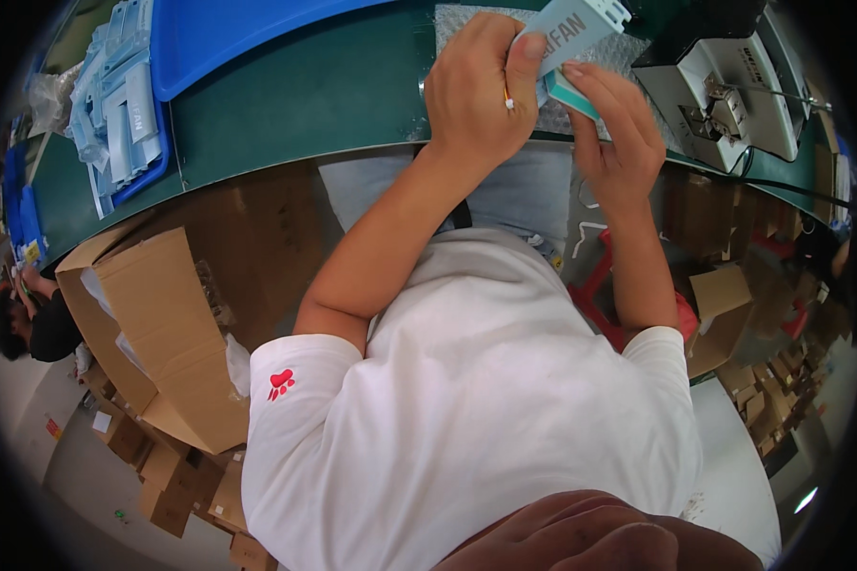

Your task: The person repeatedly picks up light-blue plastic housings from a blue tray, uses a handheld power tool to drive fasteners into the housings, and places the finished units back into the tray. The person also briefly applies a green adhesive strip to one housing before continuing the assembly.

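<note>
My left hand point(476, 95) is closed around a light blue plastic casing point(581, 30) with dark lettering, its thumb lying on the face. A short orange-and-yellow wire with a small white connector point(509, 102) pokes out beside that thumb. Just below the casing, my right hand point(624, 128) pinches a flat teal block with a pale edge point(571, 97), its fingers against the casing's lower end. Whether the block touches the casing's inside is hidden. Both hands are above bubble wrap point(457, 17) at the table's near edge.
On the green table point(286, 105), a blue tray point(229, 38) lies at the far left, beside a pile of light blue casings point(119, 114). A black-and-white machine with a metal fixture point(733, 95) stands at right, trailing a cable. Open cardboard boxes point(171, 333) flank me; people work farther off.
</note>
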A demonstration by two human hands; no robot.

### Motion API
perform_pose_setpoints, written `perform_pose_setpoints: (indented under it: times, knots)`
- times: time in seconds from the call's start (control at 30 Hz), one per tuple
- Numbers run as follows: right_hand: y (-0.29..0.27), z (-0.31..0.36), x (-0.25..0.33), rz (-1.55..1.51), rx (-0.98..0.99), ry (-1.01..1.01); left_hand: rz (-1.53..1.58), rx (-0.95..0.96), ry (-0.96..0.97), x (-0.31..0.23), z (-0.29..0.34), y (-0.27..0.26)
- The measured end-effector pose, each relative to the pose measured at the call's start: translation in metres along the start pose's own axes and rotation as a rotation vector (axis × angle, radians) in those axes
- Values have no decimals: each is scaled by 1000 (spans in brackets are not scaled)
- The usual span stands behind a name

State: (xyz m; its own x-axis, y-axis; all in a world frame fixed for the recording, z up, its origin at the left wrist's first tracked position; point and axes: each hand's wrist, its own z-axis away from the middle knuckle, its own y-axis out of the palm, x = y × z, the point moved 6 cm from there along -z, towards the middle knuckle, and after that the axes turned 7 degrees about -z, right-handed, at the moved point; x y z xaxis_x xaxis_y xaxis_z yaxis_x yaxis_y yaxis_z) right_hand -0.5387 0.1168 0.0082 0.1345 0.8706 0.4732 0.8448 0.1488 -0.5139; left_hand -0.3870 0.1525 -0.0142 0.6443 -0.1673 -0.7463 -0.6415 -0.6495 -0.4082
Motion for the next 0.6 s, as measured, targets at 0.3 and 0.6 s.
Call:
perform_pose_setpoints:
  times: [0.3, 0.6]
  knots:
    - [1, -1, 8, 23, -3, 26, -20, 21, -54, -2, 0, 3]
    - [0, -2, 4, 69, -2, 67, -48, 27, -87, -5, -1, 2]
